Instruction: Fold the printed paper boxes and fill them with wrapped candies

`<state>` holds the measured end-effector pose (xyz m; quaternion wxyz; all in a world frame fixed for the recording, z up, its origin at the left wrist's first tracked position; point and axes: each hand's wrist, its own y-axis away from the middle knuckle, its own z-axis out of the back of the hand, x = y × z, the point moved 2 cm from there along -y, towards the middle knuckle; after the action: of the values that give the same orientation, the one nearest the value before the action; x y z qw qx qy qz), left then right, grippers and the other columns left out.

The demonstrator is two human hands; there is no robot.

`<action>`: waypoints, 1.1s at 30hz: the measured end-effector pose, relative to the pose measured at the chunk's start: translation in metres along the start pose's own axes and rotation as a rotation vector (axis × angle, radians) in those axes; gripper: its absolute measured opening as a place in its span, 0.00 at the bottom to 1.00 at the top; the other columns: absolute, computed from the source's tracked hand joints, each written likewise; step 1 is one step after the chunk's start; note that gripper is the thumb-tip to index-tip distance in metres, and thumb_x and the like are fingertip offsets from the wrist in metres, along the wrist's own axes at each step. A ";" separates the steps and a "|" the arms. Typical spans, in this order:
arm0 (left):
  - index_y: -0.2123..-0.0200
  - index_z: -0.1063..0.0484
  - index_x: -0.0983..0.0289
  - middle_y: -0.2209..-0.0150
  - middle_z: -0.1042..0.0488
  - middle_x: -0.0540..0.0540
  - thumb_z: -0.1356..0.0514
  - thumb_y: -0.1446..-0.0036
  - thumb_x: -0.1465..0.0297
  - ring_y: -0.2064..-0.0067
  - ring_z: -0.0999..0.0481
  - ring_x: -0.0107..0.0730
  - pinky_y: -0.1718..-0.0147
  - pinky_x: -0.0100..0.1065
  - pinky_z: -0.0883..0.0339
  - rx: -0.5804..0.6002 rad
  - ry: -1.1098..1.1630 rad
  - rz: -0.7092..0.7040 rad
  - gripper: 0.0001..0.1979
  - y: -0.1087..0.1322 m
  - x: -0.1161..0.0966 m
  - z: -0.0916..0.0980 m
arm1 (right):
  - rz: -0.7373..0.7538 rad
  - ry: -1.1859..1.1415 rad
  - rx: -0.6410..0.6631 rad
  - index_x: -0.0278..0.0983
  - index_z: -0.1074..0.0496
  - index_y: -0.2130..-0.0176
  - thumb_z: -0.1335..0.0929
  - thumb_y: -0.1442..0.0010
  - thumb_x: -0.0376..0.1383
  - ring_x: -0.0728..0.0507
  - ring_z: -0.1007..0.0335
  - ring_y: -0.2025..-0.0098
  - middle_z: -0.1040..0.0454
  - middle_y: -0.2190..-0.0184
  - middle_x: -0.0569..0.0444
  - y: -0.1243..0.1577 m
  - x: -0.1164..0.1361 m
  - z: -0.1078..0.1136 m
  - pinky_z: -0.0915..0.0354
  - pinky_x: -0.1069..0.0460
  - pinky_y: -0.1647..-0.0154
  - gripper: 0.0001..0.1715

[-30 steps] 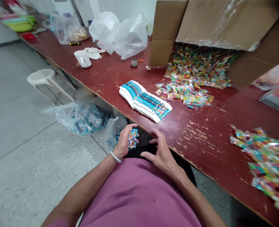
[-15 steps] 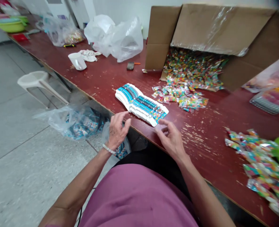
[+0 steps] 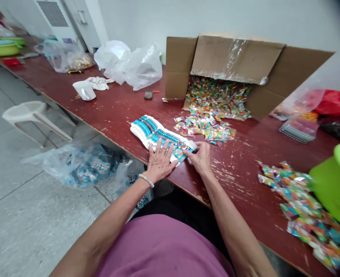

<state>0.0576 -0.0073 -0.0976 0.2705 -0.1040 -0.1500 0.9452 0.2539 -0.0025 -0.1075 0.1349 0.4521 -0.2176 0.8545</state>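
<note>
A fanned row of flat blue-and-white printed packets (image 3: 146, 127) lies near the front edge of the table. Across its right part my left hand (image 3: 160, 161) rests flat, fingers spread, covering some of the packets. At the right end, the thumb and fingers of my right hand (image 3: 200, 157) close on the edge of the frontmost blue packet (image 3: 179, 154); the fingertips are partly hidden. Just behind the row is a loose pile of small clear-wrapped colourful candies (image 3: 207, 129).
An open cardboard box (image 3: 179, 69) on its side spills candies. More candy packs (image 3: 299, 204) lie beside a green tub (image 3: 334, 184) at right. A small brush (image 3: 148, 94), white mug (image 3: 84, 90) and plastic bags (image 3: 142, 67) stand behind. A stool (image 3: 28, 111) and filled bag (image 3: 86, 165) are on the floor.
My left hand has moved from the table edge onto the packets and flattened. My right hand has closed on the end packet. The view has tilted up and turned right.
</note>
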 end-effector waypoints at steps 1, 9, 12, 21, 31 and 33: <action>0.33 0.40 0.68 0.30 0.44 0.67 0.47 0.35 0.54 0.28 0.53 0.63 0.35 0.68 0.71 -0.013 0.015 0.002 0.33 0.000 -0.001 0.004 | -0.029 -0.111 -0.012 0.36 0.30 0.61 0.27 0.53 0.53 0.37 0.31 0.57 0.27 0.62 0.47 0.000 -0.001 0.004 0.35 0.43 0.56 0.28; 0.33 0.40 0.68 0.33 0.38 0.67 0.50 0.32 0.59 0.28 0.48 0.53 0.32 0.57 0.63 -0.068 0.118 -0.040 0.30 0.007 -0.008 0.015 | 0.173 -0.176 0.138 0.38 0.29 0.55 0.31 0.41 0.46 0.40 0.29 0.58 0.24 0.59 0.48 0.017 0.017 0.027 0.34 0.45 0.55 0.18; 0.35 0.36 0.66 0.32 0.39 0.66 0.50 0.32 0.60 0.28 0.52 0.57 0.33 0.61 0.66 -0.043 0.062 -0.021 0.27 0.007 -0.009 0.004 | 0.319 -0.028 0.218 0.37 0.29 0.50 0.34 0.37 0.44 0.38 0.32 0.51 0.26 0.53 0.44 0.036 0.025 0.015 0.36 0.42 0.47 0.18; 0.33 0.43 0.68 0.33 0.38 0.64 0.56 0.30 0.63 0.27 0.52 0.47 0.31 0.55 0.64 -0.080 0.337 0.141 0.27 0.005 0.001 -0.005 | 0.239 0.324 0.262 0.40 0.25 0.60 0.27 0.45 0.50 0.34 0.35 0.52 0.26 0.57 0.47 0.092 0.033 -0.002 0.41 0.41 0.53 0.19; 0.40 0.33 0.61 0.44 0.26 0.62 0.44 0.37 0.56 0.46 0.24 0.47 0.47 0.44 0.32 0.294 1.287 0.344 0.25 0.015 -0.008 0.060 | -0.173 -0.679 0.354 0.39 0.29 0.61 0.29 0.43 0.47 0.43 0.26 0.64 0.22 0.65 0.53 0.078 0.045 0.025 0.31 0.48 0.59 0.15; 0.47 0.28 0.64 0.53 0.22 0.64 0.40 0.41 0.55 0.58 0.19 0.45 0.60 0.39 0.28 0.724 1.597 0.370 0.24 0.024 -0.018 0.067 | -0.129 -0.680 0.361 0.40 0.31 0.54 0.30 0.40 0.46 0.44 0.27 0.65 0.23 0.65 0.54 0.080 0.051 0.037 0.31 0.48 0.59 0.17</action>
<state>0.0426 -0.0520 -0.0415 0.1540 -0.6616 0.4095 0.6090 0.2182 -0.0888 -0.0668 0.0268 0.7386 -0.0672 0.6703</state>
